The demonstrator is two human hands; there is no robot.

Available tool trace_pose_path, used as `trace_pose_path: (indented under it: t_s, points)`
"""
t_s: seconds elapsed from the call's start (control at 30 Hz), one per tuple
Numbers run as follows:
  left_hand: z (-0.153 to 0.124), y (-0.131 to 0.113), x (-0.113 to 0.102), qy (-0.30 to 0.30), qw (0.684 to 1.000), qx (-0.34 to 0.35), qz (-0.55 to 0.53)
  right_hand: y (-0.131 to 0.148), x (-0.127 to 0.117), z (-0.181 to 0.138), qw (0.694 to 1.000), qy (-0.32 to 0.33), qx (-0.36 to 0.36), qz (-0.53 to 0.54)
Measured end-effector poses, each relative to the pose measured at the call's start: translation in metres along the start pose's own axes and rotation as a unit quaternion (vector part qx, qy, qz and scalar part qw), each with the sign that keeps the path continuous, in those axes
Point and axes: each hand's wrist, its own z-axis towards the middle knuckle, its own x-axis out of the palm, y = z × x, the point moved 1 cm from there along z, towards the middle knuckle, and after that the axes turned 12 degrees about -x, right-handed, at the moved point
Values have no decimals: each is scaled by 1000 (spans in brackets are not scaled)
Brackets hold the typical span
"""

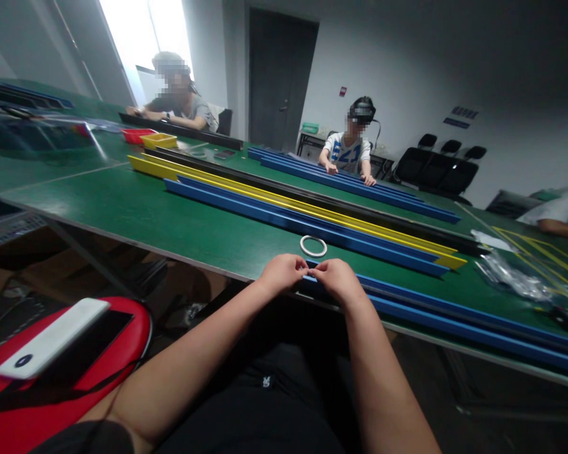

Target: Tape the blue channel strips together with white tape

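Observation:
My left hand (284, 272) and my right hand (338, 280) meet over the left end of a long blue channel strip (454, 316) at the near table edge. Fingers and thumbs are pinched together, almost tip to tip. Whatever small thing lies between them is too small to make out. Just beyond the fingertips, a white ring (313, 255), resembling a thin roll of tape, rests flat on the green table (246, 243). From my right hand, the blue strip runs off to the right along the edge.
Farther in lie another blue channel (284, 217), a yellow channel (378, 228) and a black one (274, 183). Clear plastic bags (515, 274) lie right. Red (137, 135) and yellow trays (159, 140) stand far left. Two people sit opposite. A red stool (137, 328) carries a white device (57, 337).

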Motion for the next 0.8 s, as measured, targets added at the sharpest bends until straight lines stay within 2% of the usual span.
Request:
trace_pose_path:
  t_s: [0.2,0.47,0.8]
  points:
    - [4,1,0,20,1000,-4,-18,-3,3,4,1000,8,1,4]
    - [1,0,1,12,1000,-7,-13,1,2,2,1000,-3,2,-7]
    - [-6,-2,-1,-33,999,-11,26,7,-4,-5,999,-24,-4,-30]
